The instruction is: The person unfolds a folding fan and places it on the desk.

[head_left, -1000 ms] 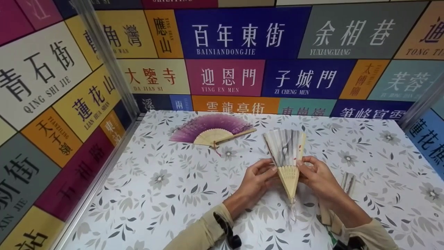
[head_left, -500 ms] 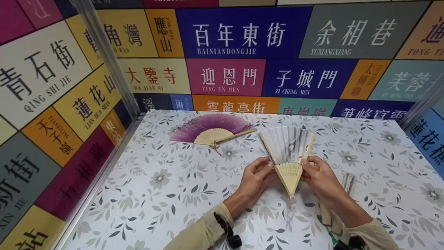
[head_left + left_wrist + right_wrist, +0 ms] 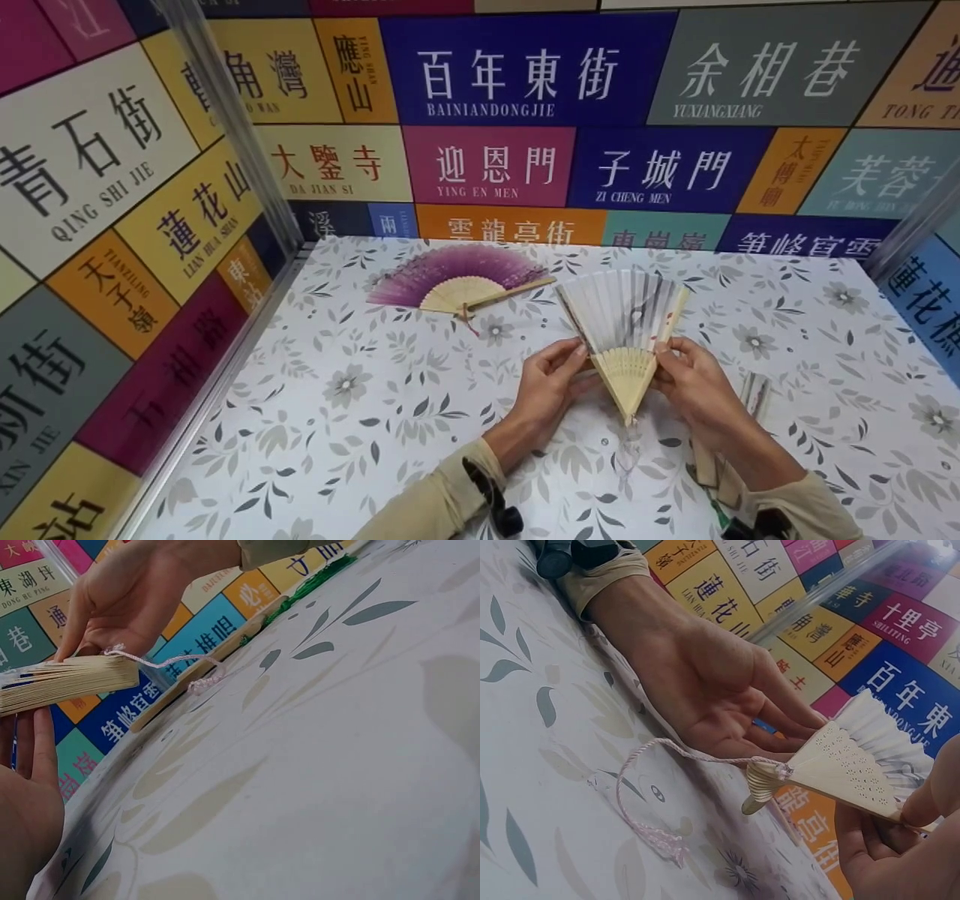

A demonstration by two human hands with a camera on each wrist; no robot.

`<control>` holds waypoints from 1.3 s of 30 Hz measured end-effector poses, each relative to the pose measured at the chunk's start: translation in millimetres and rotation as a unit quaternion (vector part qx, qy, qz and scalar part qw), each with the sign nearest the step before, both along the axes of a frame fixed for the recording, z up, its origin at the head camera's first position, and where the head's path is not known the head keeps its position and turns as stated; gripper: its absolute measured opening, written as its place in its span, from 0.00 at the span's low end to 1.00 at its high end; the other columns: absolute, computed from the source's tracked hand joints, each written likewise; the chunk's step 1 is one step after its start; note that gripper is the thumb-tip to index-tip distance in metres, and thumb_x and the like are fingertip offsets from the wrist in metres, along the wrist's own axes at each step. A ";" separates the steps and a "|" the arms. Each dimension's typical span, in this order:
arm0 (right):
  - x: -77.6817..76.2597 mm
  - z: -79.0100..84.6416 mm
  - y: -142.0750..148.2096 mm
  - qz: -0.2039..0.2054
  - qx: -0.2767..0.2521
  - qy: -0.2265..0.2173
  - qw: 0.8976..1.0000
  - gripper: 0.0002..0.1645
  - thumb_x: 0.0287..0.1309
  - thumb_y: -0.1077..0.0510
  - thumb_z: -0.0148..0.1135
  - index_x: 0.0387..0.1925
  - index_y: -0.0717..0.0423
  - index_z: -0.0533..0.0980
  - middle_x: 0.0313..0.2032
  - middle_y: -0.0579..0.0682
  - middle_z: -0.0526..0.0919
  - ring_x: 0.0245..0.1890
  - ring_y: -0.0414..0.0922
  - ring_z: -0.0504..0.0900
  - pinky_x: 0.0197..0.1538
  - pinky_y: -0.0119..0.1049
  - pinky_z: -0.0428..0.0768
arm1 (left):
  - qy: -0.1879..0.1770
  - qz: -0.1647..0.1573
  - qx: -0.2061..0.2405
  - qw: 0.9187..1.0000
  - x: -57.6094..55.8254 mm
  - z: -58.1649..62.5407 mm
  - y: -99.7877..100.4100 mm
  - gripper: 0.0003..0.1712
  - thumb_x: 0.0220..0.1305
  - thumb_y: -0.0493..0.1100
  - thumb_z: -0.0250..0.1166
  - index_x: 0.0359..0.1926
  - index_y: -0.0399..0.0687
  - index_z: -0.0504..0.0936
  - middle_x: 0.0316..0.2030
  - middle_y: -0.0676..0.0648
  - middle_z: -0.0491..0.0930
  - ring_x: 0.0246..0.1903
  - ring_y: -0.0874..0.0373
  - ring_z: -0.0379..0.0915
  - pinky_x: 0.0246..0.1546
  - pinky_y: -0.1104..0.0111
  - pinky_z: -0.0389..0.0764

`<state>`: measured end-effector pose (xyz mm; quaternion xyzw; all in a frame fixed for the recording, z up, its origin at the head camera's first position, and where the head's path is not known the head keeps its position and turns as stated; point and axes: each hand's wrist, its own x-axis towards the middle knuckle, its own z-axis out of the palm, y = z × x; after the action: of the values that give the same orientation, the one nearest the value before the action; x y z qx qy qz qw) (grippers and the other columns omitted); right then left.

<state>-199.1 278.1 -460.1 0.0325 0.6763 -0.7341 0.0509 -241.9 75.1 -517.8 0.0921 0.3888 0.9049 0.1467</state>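
A white folding fan (image 3: 611, 315) with a grey and red print stands partly spread in the head view, its pale pierced ribs (image 3: 851, 772) narrowing toward me. My left hand (image 3: 551, 379) pinches its left edge between thumb and fingers. On the opposite edge, my right hand (image 3: 690, 375) grips the outer stick, thumb in front. From the pivot hangs a pink cord with a tassel (image 3: 656, 836), drooping to the cloth. The left wrist view catches the ribs edge-on (image 3: 67, 682), with the right hand (image 3: 139, 596) beyond them.
A purple folding fan (image 3: 450, 277) lies spread at the back left of the flowered tablecloth (image 3: 360, 450). Folded fans (image 3: 705, 461), one with a green tassel, lie partly hidden beneath my right forearm. Panels with printed characters (image 3: 487, 169) wall in the back and sides.
The white fan has spread wider, its outer sticks moving apart as my hands shift slightly. The purple fan stays put.
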 end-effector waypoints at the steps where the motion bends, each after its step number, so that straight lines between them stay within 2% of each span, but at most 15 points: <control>1: -0.1 -0.2 0.1 0.000 -0.004 0.000 1.000 0.22 0.78 0.49 0.46 0.58 0.62 0.58 0.41 0.43 0.86 0.44 0.37 0.85 0.51 0.30 0.86 | -0.001 0.002 -0.001 1.000 0.0 0.1 -0.1 0.18 0.69 0.38 0.65 0.56 0.34 0.79 0.47 0.42 0.84 0.45 0.49 0.85 0.57 0.48 0.85; 7: -0.6 -1.2 -0.2 -0.006 -0.013 -0.006 1.000 0.22 0.78 0.50 0.46 0.58 0.63 0.58 0.42 0.44 0.82 0.44 0.36 0.82 0.51 0.29 0.85 | 0.005 0.012 -0.016 1.000 -0.3 0.6 -1.2 0.17 0.69 0.40 0.65 0.55 0.35 0.80 0.47 0.41 0.84 0.47 0.48 0.85 0.55 0.49 0.86; 16: -1.9 -1.8 0.2 -0.016 -0.033 -0.013 0.999 0.19 0.79 0.51 0.44 0.55 0.63 0.59 0.37 0.45 0.76 0.39 0.36 0.78 0.47 0.28 0.84 | 0.002 0.026 -0.031 0.999 -1.3 0.1 -1.5 0.17 0.68 0.41 0.66 0.54 0.36 0.81 0.48 0.40 0.84 0.47 0.47 0.85 0.53 0.53 0.88; 23: -1.9 -1.1 1.2 -0.014 -0.030 -0.019 0.999 0.19 0.79 0.51 0.42 0.57 0.63 0.58 0.41 0.46 0.75 0.42 0.37 0.78 0.51 0.30 0.84 | -0.004 0.036 -0.035 0.999 -1.9 0.9 -2.1 0.17 0.68 0.42 0.66 0.54 0.38 0.81 0.48 0.40 0.84 0.47 0.48 0.85 0.55 0.49 0.86; 34: -2.8 -1.9 4.6 -0.005 -0.044 -0.015 0.999 0.20 0.80 0.51 0.39 0.59 0.63 0.57 0.45 0.49 0.76 0.45 0.38 0.78 0.51 0.31 0.84 | -0.011 0.058 -0.036 0.998 -3.1 1.1 -1.7 0.16 0.68 0.41 0.66 0.52 0.37 0.80 0.46 0.41 0.84 0.45 0.49 0.85 0.51 0.54 0.89; 39: -2.6 -3.3 5.5 -0.001 -0.054 -0.013 0.998 0.21 0.80 0.53 0.38 0.62 0.65 0.55 0.48 0.50 0.77 0.49 0.39 0.79 0.54 0.31 0.83 | -0.018 0.073 -0.049 0.996 -4.4 0.9 -0.7 0.16 0.68 0.41 0.66 0.52 0.37 0.80 0.44 0.42 0.84 0.44 0.51 0.84 0.51 0.53 0.89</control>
<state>-201.7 283.6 -463.4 0.0395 0.6349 -0.7692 0.0604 -246.3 74.4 -516.9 0.0395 0.4358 0.8945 0.0920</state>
